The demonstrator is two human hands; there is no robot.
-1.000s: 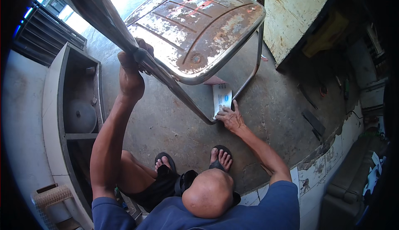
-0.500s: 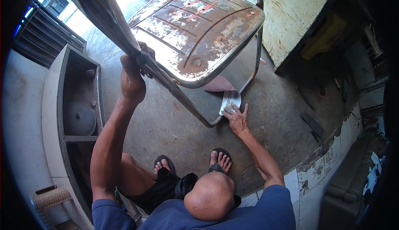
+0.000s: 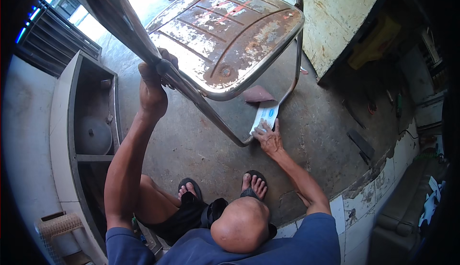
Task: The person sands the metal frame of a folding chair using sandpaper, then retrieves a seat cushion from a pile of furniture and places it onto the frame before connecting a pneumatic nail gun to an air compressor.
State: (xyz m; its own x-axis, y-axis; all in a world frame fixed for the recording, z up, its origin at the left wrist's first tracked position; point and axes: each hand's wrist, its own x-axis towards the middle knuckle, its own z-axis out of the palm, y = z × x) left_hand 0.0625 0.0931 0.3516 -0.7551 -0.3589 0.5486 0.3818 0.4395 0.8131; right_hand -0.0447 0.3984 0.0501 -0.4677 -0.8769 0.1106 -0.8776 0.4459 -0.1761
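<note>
A metal chair with a rusty, paint-flaked seat (image 3: pixel 230 35) stands tilted before me. My left hand (image 3: pixel 153 83) is closed around its bare tubular frame, beside a joint below the seat's left corner. Low on the right, my right hand (image 3: pixel 269 139) presses a sheet of sandpaper (image 3: pixel 267 115) against the bottom bend of the frame tube (image 3: pixel 230 134). The sheet's pale printed backing faces up, and its far end curls over to show the reddish-brown grit side. My right fingertips lie on the near end of the sheet; the thumb points up along its edge.
At the left stands an open low cabinet (image 3: pixel 76 121) with a round grey lid (image 3: pixel 93 135) inside. A worn pale panel (image 3: pixel 340 16) rises at the back right. Tools, among them a dark flat piece (image 3: pixel 360 143), lie on the concrete floor (image 3: pixel 191 152) near a broken tile edge.
My right hand and the sandpaper have slid slightly left along the tube's bottom bend, and more of the printed backing shows. My left hand keeps its hold; the chair has hardly moved.
</note>
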